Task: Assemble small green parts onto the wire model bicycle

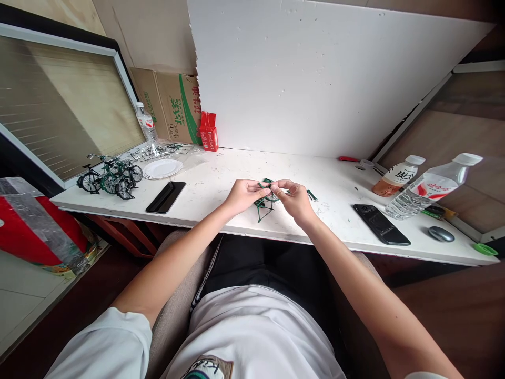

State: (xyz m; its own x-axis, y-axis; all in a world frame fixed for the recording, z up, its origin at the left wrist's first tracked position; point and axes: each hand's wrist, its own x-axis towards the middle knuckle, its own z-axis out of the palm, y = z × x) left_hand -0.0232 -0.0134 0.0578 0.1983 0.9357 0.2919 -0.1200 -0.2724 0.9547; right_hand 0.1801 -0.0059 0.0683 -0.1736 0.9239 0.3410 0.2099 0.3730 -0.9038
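Two hands of mine, the left hand (pixel 240 196) and the right hand (pixel 296 202), pinch between thumb and fingers the upper part of one small green-and-black model bicycle (pixel 260 204), which is near the front edge of the white table (pixel 213 176). One loose green piece (pixel 312 195) lies just beside my right hand. Several more model bicycles (pixel 108 178) stand at the left end, overlapping, so I cannot count them exactly. I see two phones, a left one (pixel 165 197) and a right one (pixel 381 225), both near the front edge, and three bottles: one clear bottle (pixel 147 126) far left, one brown-filled bottle (pixel 394 179) and one large bottle (pixel 432 184) at right. White tabletop gives open room behind my hands, up to the white board (pixel 315 79), and between each hand and the phone on its side.
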